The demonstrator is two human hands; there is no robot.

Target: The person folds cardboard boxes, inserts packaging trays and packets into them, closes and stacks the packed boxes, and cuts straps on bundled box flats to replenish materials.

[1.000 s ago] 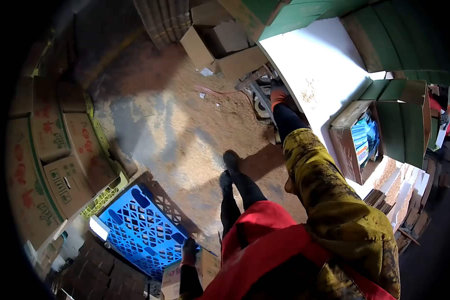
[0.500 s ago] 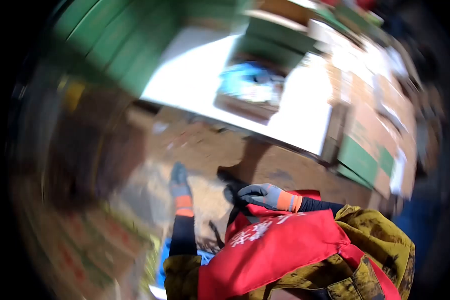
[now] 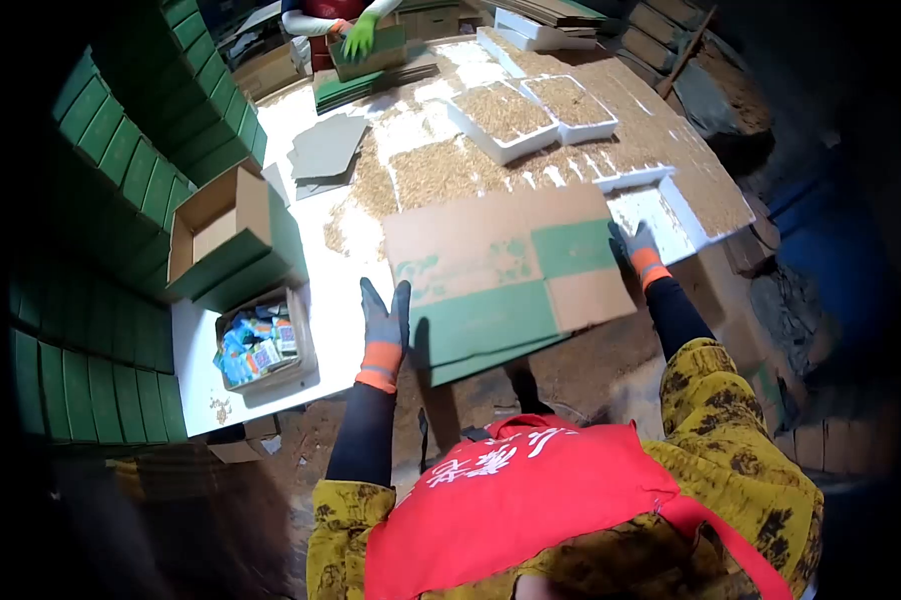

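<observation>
A flattened cardboard carton (image 3: 501, 270) with green printed patches lies in front of me, its near side jutting past the table's front edge. Lower layers show at its near edge, but I cannot tell how many. My left hand (image 3: 384, 325), in a grey glove with an orange cuff, is beside the carton's left edge, open with fingers apart. At the right edge is my right hand (image 3: 639, 250) in a matching glove, fingers spread and close to or touching the cardboard. No grip shows on either side.
White trays (image 3: 516, 152) hold small brown grains, which also cover much of the white table (image 3: 336, 370). An open carton (image 3: 276, 235) and a box of blue packets (image 3: 303, 345) stand left. Green boxes (image 3: 101, 395) are stacked beyond. Across the table, a co-worker's green-gloved hand (image 3: 361, 38) touches a carton.
My view has swung right, so the packet box now appears farther left. Both hands have moved from near my body to either side of the flattened carton.
</observation>
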